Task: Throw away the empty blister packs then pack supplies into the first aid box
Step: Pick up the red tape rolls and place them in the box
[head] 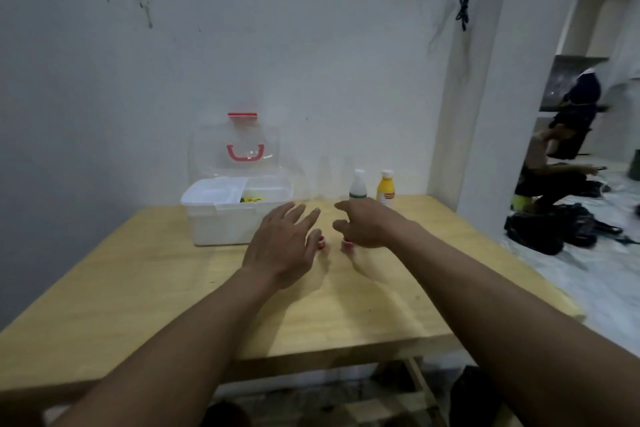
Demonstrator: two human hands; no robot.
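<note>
Near the far edge of the wooden table (145, 288), toward its left side, the first aid box (235, 215) is sitting with its clear lid (239, 149) standing upright against the wall, the red handle (245, 152) facing the viewer. Its long axis is running along that far edge, and something yellow is showing inside the right compartment. Just right of the box, also by the far edge, a white bottle (357, 184) and a yellow bottle (385, 186) are standing upright side by side. Over the middle of the table both hands are reaching forward. The left hand (280, 246) is spreading its fingers flat, holding nothing, palm down. The right hand (367, 227) is curling loosely, fingers apart, also gripping nothing. Between and partly under the hands, two small red-and-white items (347, 245) are lying on the tabletop; blur is hiding what they are and which way they are pointing.
</note>
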